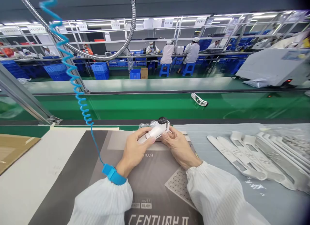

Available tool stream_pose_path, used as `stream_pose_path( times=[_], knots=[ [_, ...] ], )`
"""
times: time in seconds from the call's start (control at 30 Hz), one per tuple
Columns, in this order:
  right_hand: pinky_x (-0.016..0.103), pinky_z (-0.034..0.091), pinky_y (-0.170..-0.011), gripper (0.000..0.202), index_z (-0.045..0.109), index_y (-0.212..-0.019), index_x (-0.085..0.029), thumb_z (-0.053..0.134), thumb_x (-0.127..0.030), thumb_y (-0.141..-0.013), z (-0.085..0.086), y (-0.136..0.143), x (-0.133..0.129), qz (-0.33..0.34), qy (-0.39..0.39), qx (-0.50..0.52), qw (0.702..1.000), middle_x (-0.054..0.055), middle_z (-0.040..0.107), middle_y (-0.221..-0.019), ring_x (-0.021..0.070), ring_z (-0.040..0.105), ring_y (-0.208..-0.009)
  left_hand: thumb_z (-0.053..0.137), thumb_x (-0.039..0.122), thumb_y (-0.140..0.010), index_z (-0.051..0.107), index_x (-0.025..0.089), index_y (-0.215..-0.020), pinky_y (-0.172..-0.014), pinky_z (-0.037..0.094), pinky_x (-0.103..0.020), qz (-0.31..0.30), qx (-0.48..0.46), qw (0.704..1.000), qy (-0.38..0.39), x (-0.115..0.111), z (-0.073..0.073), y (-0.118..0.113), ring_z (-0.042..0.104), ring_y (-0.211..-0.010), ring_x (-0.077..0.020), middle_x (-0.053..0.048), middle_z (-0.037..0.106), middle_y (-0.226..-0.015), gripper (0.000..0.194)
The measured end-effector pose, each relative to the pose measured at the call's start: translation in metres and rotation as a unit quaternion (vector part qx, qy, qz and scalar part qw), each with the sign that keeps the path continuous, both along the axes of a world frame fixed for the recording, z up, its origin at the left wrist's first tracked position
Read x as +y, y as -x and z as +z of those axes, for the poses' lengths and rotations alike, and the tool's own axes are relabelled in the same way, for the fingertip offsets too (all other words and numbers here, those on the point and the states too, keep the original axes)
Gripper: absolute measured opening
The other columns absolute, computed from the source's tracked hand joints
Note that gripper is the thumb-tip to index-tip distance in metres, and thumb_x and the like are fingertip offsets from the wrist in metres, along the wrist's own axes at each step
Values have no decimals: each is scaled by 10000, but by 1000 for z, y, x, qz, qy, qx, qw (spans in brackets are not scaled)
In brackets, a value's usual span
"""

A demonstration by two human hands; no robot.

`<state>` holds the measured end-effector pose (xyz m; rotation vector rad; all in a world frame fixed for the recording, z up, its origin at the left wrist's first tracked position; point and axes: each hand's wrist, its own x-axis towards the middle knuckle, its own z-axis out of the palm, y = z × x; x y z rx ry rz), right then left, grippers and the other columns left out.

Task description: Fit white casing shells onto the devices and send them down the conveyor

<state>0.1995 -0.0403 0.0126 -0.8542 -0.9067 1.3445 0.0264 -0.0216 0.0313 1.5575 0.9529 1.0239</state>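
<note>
Both my hands hold a white handheld device with a black rounded head [156,130], raised a little over a dark printed cardboard sheet [155,173]. My left hand [135,148] is closed round its lower left end, thumb along the near side. At the head end, my right hand [178,146] grips it with thumb in front and fingers behind. A blue wrist strap [113,174] circles my left wrist, with a coiled blue cord [79,92] rising from it. Just behind the device lies some clear plastic wrap [146,124]; the device partly covers it.
White plastic shell parts [244,157] lie in rows at the right, beside a bag of small parts [296,142]. Another white housing [199,99] rests on the green conveyor belt [135,105]. A metal flexible hose [108,57] hangs overhead. Cardboard [16,150] lies left. People sit working far behind.
</note>
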Motion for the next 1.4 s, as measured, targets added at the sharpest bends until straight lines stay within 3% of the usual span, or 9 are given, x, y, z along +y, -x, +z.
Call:
stream_pose_path(
  times=[0.13,0.27,0.43,0.6,0.8,1.0,1.2,1.3,1.4],
  knots=[
    [360,457,-997,459,654,-1117,-229,822,-403,-727,6,6,-1,-31,-1,3,1000,46,736,-1070,212,665,-1023,583,338,-915,614,233,-1238,-1031,440,-343,15,94,993,-70,-7,3,-2,593,-1170,-217,-46,649,-1265,340],
    [335,540,-770,429,686,-946,-200,596,-609,-853,17,14,-3,-25,75,190,979,32,723,-849,181,656,-761,455,416,-974,493,259,-1385,-934,488,-393,14,280,947,-156,-23,6,-15,626,-1113,-272,-86,639,-1269,441],
    [233,427,-457,527,533,-586,-194,335,-467,-991,24,5,-6,-20,155,349,924,-57,341,-371,99,389,-367,403,593,-940,599,148,-1206,-764,520,-446,-78,439,879,-170,-37,13,-34,692,-857,-339,-141,726,-988,554],
    [290,536,-703,387,656,-864,-167,469,-489,-966,27,4,-6,46,135,283,948,18,649,-735,165,649,-748,369,553,-967,641,168,-1071,-770,514,-437,34,455,875,-163,-26,10,-24,688,-882,-322,-130,724,-923,483],
    [356,473,-995,254,677,-1019,-193,627,-414,-904,18,30,-12,82,92,229,966,48,701,-1023,205,607,-1096,500,511,-941,460,265,-1368,-945,476,-388,108,306,914,-244,-22,3,-16,601,-1126,-243,-67,626,-1275,495],
    [378,452,-1047,379,709,-942,-163,637,-528,-865,11,35,-15,46,124,206,970,78,716,-983,238,600,-1134,419,496,-974,503,241,-1335,-799,505,-350,102,328,902,-260,-29,5,-25,655,-996,-248,-81,670,-1172,450],
    [372,501,-1008,333,692,-978,-209,622,-519,-879,5,24,-4,-5,103,195,975,60,715,-1063,221,621,-1126,527,480,-923,566,293,-1267,-810,479,-337,46,336,932,-132,-13,12,-1,652,-1036,-244,-35,688,-1177,393],
    [360,522,-988,261,676,-1026,-253,692,-447,-852,-2,19,-1,-57,114,172,977,45,687,-1204,195,641,-1110,515,429,-919,656,209,-1030,-726,475,-298,85,345,933,-59,10,18,22,675,-831,-207,-41,732,-950,284],
    [335,539,-946,272,687,-1021,-247,746,-412,-813,-7,17,0,-61,122,158,978,48,679,-1228,172,675,-1013,521,317,-898,618,160,-1111,-685,470,-258,169,388,903,-75,46,29,40,663,-733,-174,-38,727,-872,282]
  ],
)
